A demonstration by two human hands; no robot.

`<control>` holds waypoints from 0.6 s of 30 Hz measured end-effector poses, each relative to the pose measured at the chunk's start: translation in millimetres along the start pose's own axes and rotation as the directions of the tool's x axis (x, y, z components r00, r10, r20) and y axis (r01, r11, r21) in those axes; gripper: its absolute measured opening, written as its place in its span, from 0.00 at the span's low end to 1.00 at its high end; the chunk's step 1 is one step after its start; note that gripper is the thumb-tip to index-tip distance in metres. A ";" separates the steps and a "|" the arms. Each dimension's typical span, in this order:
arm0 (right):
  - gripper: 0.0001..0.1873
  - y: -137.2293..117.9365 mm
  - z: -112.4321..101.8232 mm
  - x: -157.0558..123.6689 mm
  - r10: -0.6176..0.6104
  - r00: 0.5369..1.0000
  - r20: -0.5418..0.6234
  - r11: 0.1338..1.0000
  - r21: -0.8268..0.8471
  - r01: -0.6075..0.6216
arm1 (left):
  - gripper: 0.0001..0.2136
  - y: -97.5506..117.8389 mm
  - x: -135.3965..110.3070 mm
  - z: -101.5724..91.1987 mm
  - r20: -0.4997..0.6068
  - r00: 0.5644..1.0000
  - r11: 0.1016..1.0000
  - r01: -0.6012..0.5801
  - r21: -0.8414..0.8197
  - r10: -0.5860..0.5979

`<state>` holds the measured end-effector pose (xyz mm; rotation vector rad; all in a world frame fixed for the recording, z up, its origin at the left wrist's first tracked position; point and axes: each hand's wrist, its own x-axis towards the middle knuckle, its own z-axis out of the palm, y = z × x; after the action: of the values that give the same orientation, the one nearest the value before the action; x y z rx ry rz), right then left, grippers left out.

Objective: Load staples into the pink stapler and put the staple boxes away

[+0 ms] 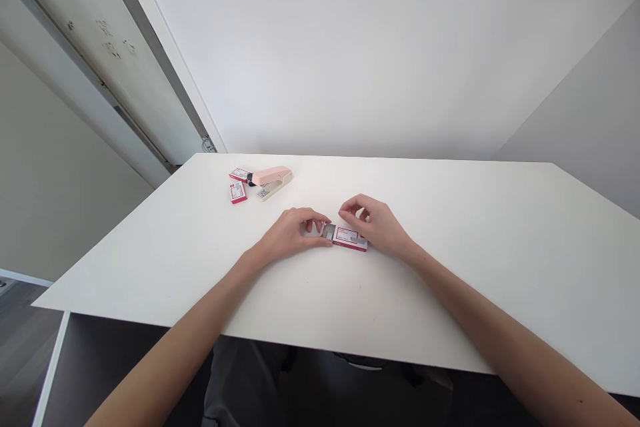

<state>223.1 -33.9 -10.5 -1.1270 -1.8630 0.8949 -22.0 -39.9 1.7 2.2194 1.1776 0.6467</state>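
So my left hand [287, 235] is pinching the grey inner tray [327, 232] sticking out of the little red staple box [350, 239] mid-table, my right hand [379, 225] curled loosely over the box's far end, pink stapler [270, 180] well off to the left.

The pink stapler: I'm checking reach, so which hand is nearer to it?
Left. The left hand lies just below and right of the pink stapler; the right hand is farther right, at the staple box.
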 end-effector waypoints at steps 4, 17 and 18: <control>0.09 6.1 5.4 -1.1 -0.036 0.998 -0.053 0.993 -0.115 0.030 | 0.16 5.7 -0.5 -1.1 0.022 0.999 1.000 0.027 -0.016 -0.026; 0.07 10.4 17.6 -3.4 -0.103 0.995 0.007 0.951 -0.292 0.101 | 0.12 13.5 1.5 11.1 0.021 0.996 0.989 0.087 -0.119 -0.085; 0.07 10.6 17.8 -3.3 -0.103 0.995 0.008 0.952 -0.288 0.101 | 0.12 15.1 1.6 11.6 0.030 0.996 0.989 0.085 -0.122 -0.082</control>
<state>212.6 -36.2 -28.5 -1.1899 -2.0725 0.5716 -5.0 -48.4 3.3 2.0586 1.1793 0.6383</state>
